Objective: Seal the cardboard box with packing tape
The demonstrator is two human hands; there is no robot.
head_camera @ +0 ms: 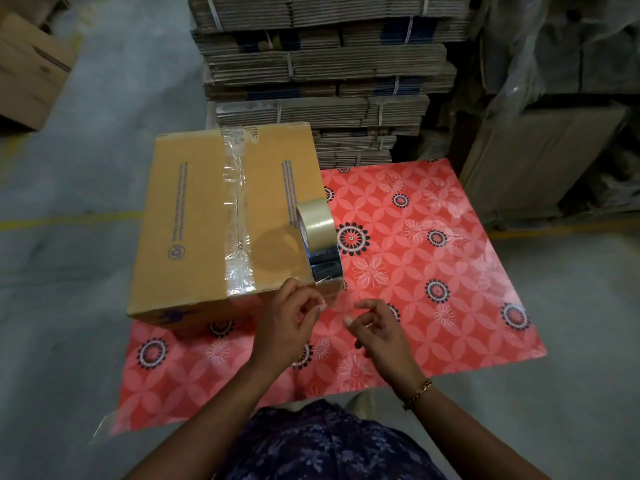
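Note:
A brown cardboard box (194, 220) stands on a red flowered mat (433, 254), its flaps closed. Clear tape (237, 202) runs along the centre seam and over the near edge. A roll of packing tape (317, 220) stands on edge at the right rim of the box top. A shiny strip of tape (325, 261) hangs from the roll down past the box's near right corner. My left hand (287, 323) pinches the strip's lower end at that corner. My right hand (381, 334) hovers just to the right, fingers loosely curled and apart, holding nothing I can make out.
Bundles of flattened cartons (322, 64) are stacked right behind the box. Another cardboard box (27, 71) sits at far left on the concrete floor. Plastic-wrapped goods (554, 64) and a large carton (526, 161) stand at the right. A yellow line (69, 220) crosses the floor.

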